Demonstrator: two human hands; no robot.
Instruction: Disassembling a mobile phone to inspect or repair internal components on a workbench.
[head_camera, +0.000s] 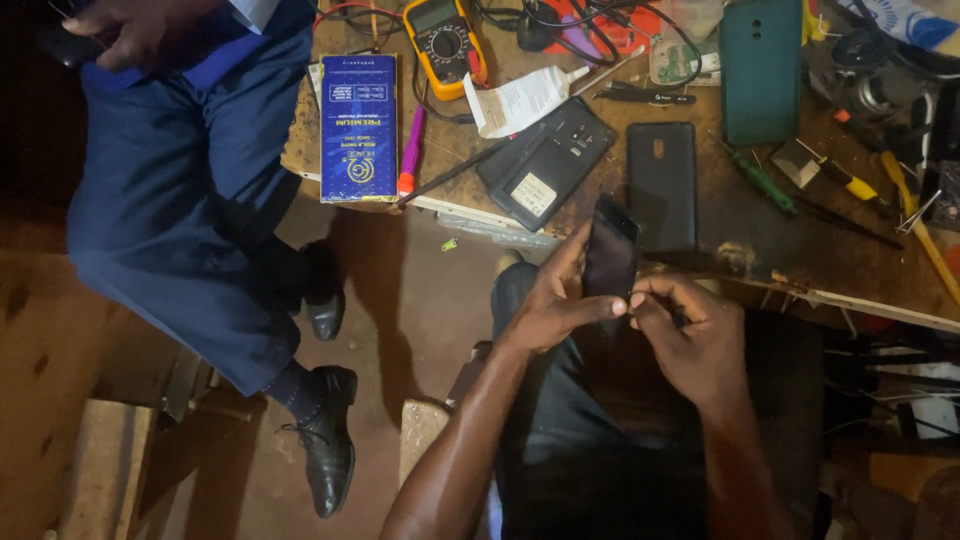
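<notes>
The wooden bench (740, 215) carries an opened phone body (545, 163), a black back cover (661, 185) and a yellow multimeter (444, 45). Just before its edge, over the lap, both hands hold a dark phone (611, 250), its long axis nearly upright. The left hand (553, 300) grips its left side. The right hand (692, 338) pinches the lower edge. The glass looks black and glossy.

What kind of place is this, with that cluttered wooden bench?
Most likely a small phone repair stall. A yellow multimeter and screwdrivers lie on the worn wooden bench beside an opened phone, and the person's left hand and right hand hold a dark phone.
</notes>
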